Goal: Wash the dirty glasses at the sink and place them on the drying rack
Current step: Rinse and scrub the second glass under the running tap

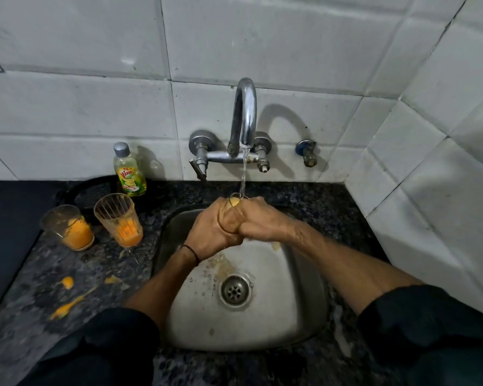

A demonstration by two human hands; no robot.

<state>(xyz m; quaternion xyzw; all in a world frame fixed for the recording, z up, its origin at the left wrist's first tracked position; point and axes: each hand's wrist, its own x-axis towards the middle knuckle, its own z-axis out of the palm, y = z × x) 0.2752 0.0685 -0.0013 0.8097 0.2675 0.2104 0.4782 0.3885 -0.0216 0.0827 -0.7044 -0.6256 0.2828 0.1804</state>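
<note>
So that the stream from the tap (244,112) falls into its mouth, a glass (229,215) is held over the sink (290,316), gripped from both sides by the left hand (209,232) and right hand (258,221); two orange-smeared glasses (120,218) are kept on the counter (25,288) nearby.

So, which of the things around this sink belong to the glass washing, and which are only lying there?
For the job: held glass in left hand and right hand, running tap, sink, plain dirty glass, ribbed dirty glass, Vim bottle.
Only lying there: orange spills, blue wall valve.
</note>
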